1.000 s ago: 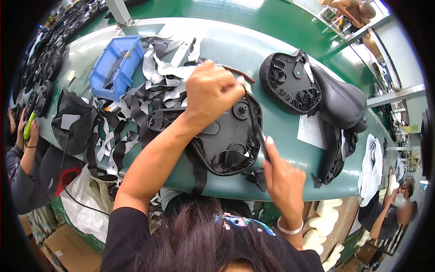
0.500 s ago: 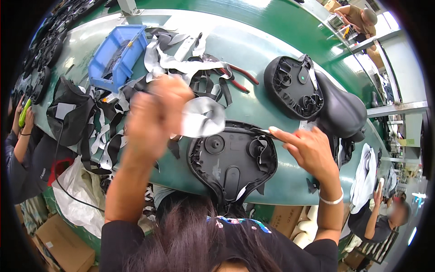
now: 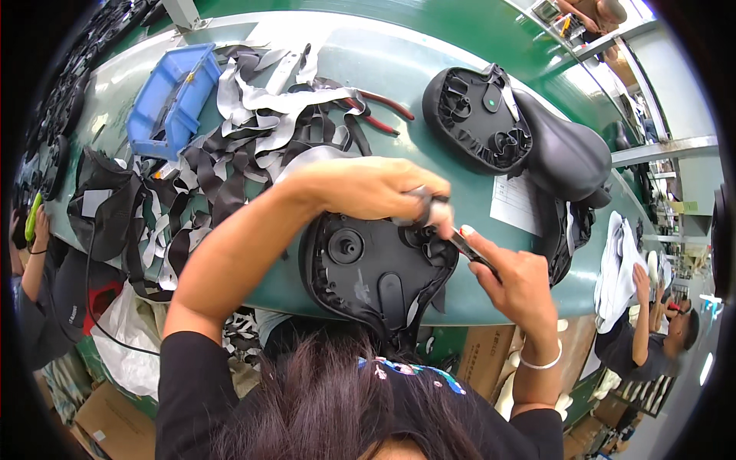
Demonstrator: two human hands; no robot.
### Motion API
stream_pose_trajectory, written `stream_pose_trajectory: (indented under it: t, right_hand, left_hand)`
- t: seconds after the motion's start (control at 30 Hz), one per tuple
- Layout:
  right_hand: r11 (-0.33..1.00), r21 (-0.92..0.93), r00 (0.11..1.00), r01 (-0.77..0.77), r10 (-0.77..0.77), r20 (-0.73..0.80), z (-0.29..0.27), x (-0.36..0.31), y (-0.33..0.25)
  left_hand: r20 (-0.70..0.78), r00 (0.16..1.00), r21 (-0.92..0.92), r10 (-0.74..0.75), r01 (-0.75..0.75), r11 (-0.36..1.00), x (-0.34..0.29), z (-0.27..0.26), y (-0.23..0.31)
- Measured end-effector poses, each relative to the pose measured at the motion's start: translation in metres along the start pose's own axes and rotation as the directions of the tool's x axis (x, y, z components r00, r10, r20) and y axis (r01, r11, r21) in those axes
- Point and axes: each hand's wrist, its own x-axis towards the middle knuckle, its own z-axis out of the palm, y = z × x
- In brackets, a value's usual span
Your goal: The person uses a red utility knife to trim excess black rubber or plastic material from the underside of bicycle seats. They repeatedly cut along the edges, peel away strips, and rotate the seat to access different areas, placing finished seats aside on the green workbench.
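A black bicycle saddle [image 3: 360,268] lies underside up in front of me, showing its round spring seats and folded cover edge. Reaching across its far edge, my left hand [image 3: 383,190] is closed in a pinch on a dark piece of cover material [image 3: 422,201] at the saddle's far right side. My right hand [image 3: 517,280] grips a slim dark tool [image 3: 474,251], its tip close to my left fingertips; blur hides the exact contact. A pale strip [image 3: 310,157] lies behind my left wrist.
Tangled black and white strips [image 3: 245,138] cover the table's left, near a blue bin [image 3: 172,103] and red-handled pliers [image 3: 383,111]. Far right are an upturned saddle [image 3: 479,119], an upright saddle [image 3: 567,149] and a paper sheet [image 3: 517,203]. Other people work on both sides.
My left hand has swung right, from above the strips with a pale strip to the saddle's far right edge. The pale strip has left it. My right hand has shifted slightly down.
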Motion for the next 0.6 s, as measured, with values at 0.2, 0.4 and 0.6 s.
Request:
stream_pose_trajectory:
  t: [0.2,0.4,0.6]
  right_hand:
    - [0.916,0.291,0.953,-0.275,0.299,-0.041,0.029,-0.06,-0.045]
    - [0.185,0.828,0.705,-0.529,0.638,0.308,0.051,-0.078,-0.07]
    - [0.246,0.95,0.596,-0.193,0.798,-0.085,0.069,-0.051,-0.034]
  left_hand:
    - [-0.561,0.774,-0.654,-0.293,-0.198,0.731,0.024,-0.01,0.031]
    - [-0.917,0.396,-0.158,-0.057,-0.227,0.961,0.003,-0.007,0.053]
    - [-0.234,0.728,0.349,-0.644,0.681,0.644,-0.065,-0.003,0.025]
